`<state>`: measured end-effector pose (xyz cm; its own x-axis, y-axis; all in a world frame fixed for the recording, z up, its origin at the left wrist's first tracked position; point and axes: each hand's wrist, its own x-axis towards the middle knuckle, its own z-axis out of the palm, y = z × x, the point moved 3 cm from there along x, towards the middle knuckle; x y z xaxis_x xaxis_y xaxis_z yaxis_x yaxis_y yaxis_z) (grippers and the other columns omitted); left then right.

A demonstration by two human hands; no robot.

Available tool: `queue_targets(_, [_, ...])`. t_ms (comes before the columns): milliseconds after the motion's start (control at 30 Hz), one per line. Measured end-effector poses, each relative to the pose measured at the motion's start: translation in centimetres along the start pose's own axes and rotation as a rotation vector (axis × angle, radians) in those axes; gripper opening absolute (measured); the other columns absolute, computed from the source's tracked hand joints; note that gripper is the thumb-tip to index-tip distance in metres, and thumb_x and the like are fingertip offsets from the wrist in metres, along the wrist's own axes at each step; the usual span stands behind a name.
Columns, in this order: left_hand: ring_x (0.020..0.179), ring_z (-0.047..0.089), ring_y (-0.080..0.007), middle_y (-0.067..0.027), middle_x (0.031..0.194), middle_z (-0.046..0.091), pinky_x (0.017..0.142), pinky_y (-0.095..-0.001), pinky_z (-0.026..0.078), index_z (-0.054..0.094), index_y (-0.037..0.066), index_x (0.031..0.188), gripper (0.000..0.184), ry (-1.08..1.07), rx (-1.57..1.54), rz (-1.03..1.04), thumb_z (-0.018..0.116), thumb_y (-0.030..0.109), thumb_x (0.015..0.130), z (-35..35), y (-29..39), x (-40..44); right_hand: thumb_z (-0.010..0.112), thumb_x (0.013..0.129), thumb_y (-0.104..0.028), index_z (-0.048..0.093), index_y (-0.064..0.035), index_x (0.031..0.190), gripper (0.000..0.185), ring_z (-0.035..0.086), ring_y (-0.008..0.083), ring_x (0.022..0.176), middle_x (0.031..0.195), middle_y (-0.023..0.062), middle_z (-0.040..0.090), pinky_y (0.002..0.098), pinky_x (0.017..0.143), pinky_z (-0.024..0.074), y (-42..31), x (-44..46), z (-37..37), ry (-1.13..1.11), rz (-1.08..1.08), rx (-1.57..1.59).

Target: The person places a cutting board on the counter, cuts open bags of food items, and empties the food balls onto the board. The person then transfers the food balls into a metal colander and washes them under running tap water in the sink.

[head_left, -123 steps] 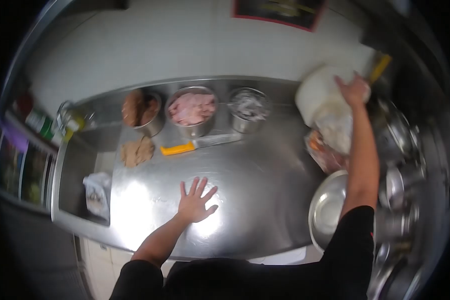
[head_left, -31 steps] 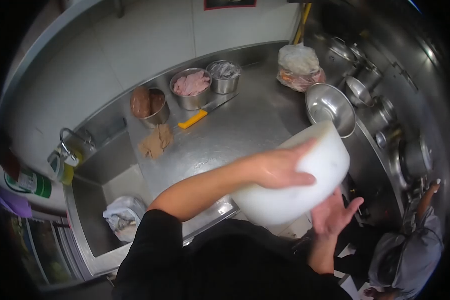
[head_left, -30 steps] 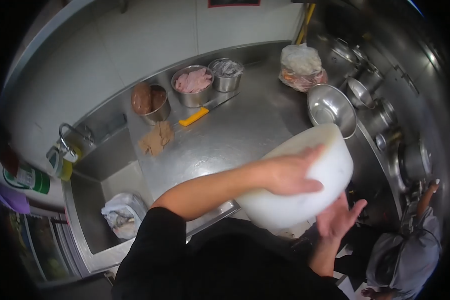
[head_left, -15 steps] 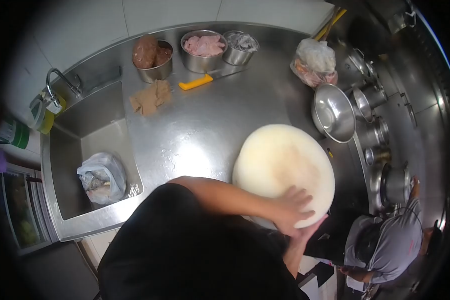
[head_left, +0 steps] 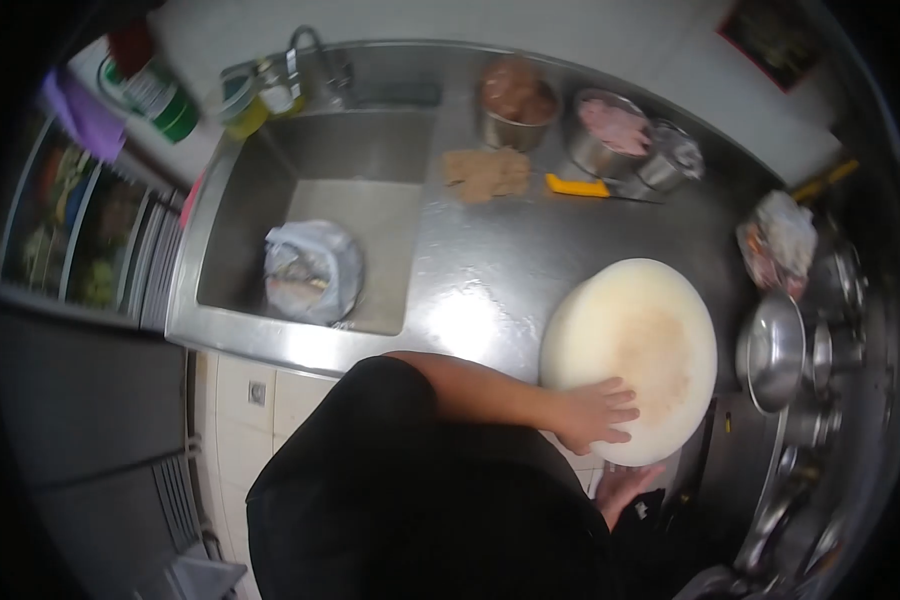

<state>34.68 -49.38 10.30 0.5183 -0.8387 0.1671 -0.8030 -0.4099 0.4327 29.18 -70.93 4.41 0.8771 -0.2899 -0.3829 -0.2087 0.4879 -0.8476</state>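
Observation:
A thick, round, white cutting board (head_left: pixel 665 350) with a brownish stain in its middle overlaps the front edge of the steel counter. My left hand (head_left: pixel 600 415) lies flat on its top near the front, fingers spread. Just below the board's near rim is my right hand (head_left: pixel 625 488), with its fingers stretched out. Whether they touch the board's underside I cannot tell. Behind the board, a yellow-handled knife (head_left: pixel 578 186) rests on the counter beside a crumpled brown cloth or paper (head_left: pixel 485 174).
Steel pots of dark reddish meat (head_left: pixel 515 90) and pale pink meat (head_left: pixel 612 125) stand by the wall. A plastic bag (head_left: pixel 315 270) lies in the sink (head_left: pixel 370 205). On the right are a steel bowl (head_left: pixel 775 350) and a filled bag (head_left: pixel 778 240). The faucet (head_left: pixel 315 50) rises behind the sink.
My view has swung left, so the counter appears further right and the other person is out of sight. My left hand stays flat on the board; my right hand has shifted along its rim.

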Motion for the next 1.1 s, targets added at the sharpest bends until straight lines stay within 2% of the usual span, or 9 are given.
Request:
queue_targets(100, [0.148, 0.020, -0.0331, -0.0129, 0.154, 0.035, 0.119, -0.0550, 0.011, 0.053, 0.020, 0.140, 0.069, 0.043, 0.007, -0.071, 0.074, 0.038, 0.076, -0.4, -1.8, -1.4, 0.037, 0.098, -0.062, 0.027, -0.0077, 0.152, 0.077, 0.031, 0.0313, 0.142, 0.155, 0.0141, 0.030, 0.0490, 0.115, 0.0278, -2.8, 4.2, 1.3, -0.347, 0.025, 0.014])
queue_targets(200, [0.147, 0.023, -0.0295, -0.0101, 0.151, 0.039, 0.119, -0.0550, 0.012, 0.057, 0.021, 0.135, 0.065, 0.116, 0.018, -0.162, 0.075, 0.040, 0.076, -0.6, -3.1, -3.3, 0.043, 0.100, -0.054, 0.032, -0.0047, 0.149, 0.071, 0.040, 0.0318, 0.137, 0.151, 0.0159, 0.039, 0.0478, 0.112, 0.0333, -2.4, 6.4, 4.2, -0.207, 0.201, -0.310])
queue_targets(267, [0.146, 0.026, -0.0286, -0.0090, 0.150, 0.041, 0.118, -0.0564, 0.012, 0.059, 0.021, 0.133, 0.064, 0.157, 0.026, -0.220, 0.076, 0.041, 0.074, -1.8, -3.9, -4.7, 0.045, 0.100, -0.050, 0.034, -0.0042, 0.148, 0.067, 0.043, 0.0320, 0.134, 0.148, 0.0158, 0.043, 0.0468, 0.111, 0.0355, -1.7, 6.5, 6.0, -0.235, 0.224, -0.251])
queue_targets(500, [0.144, 0.031, -0.0308, -0.0079, 0.144, 0.050, 0.118, -0.0633, 0.008, 0.066, 0.026, 0.124, 0.044, 0.247, 0.086, -0.387, 0.066, 0.015, 0.081, -4.6, -6.3, -9.0, 0.043, 0.102, -0.049, 0.035, -0.0043, 0.147, 0.064, 0.042, 0.0296, 0.135, 0.149, 0.0120, 0.043, 0.0454, 0.113, 0.0320, 0.5, 6.0, 10.3, -0.215, 0.196, -0.314])
queue_targets(733, [0.147, 0.026, -0.0311, -0.0049, 0.149, 0.045, 0.116, -0.0667, 0.008, 0.063, 0.025, 0.128, 0.045, 0.267, 0.097, -0.506, 0.065, 0.018, 0.083, -5.0, -7.0, -9.9, 0.046, 0.103, -0.045, 0.030, 0.0029, 0.147, 0.067, 0.047, 0.0289, 0.131, 0.146, 0.0167, 0.045, 0.0410, 0.110, 0.0371, 1.8, 8.1, 10.9, -0.255, 0.105, -0.321])
queue_targets(833, [0.147, 0.025, -0.0298, -0.0032, 0.151, 0.043, 0.116, -0.0672, 0.011, 0.060, 0.026, 0.132, 0.046, 0.287, 0.176, -0.567, 0.065, 0.022, 0.086, -4.2, -7.8, -9.8, 0.049, 0.102, -0.045, 0.031, 0.0050, 0.146, 0.069, 0.050, 0.0273, 0.126, 0.144, 0.0180, 0.045, 0.0385, 0.107, 0.0396, 2.6, 9.1, 11.2, -0.100, 0.071, -0.360])
queue_targets(933, [0.147, 0.026, -0.0279, -0.0035, 0.151, 0.043, 0.116, -0.0644, 0.016, 0.057, 0.025, 0.134, 0.044, 0.302, 0.204, -0.617, 0.064, 0.026, 0.090, -3.5, -7.7, -9.6, 0.049, 0.100, -0.050, 0.036, 0.0014, 0.144, 0.069, 0.052, 0.0251, 0.125, 0.140, 0.0123, 0.050, 0.0395, 0.105, 0.0415, 2.5, 9.2, 11.6, -0.097, 0.040, -0.482])
queue_targets(1067, [0.144, 0.033, -0.0264, -0.0062, 0.148, 0.047, 0.115, -0.0593, 0.024, 0.057, 0.021, 0.132, 0.043, 0.357, 0.130, -0.707, 0.064, 0.029, 0.090, -3.6, -7.0, -11.2, 0.052, 0.100, -0.048, 0.034, 0.0069, 0.143, 0.072, 0.053, 0.0272, 0.123, 0.140, 0.0195, 0.049, 0.0402, 0.104, 0.0422, 2.2, 8.2, 12.5, -0.073, -0.061, -0.535])
queue_targets(1100, [0.143, 0.035, -0.0263, -0.0069, 0.147, 0.048, 0.115, -0.0581, 0.025, 0.058, 0.019, 0.132, 0.043, 0.371, 0.125, -0.726, 0.064, 0.029, 0.090, -3.8, -6.9, -12.3, 0.051, 0.100, -0.046, 0.027, 0.0120, 0.145, 0.077, 0.049, 0.0309, 0.126, 0.145, 0.0257, 0.042, 0.0379, 0.107, 0.0390, 2.0, 7.7, 12.9, -0.125, -0.096, -0.515])
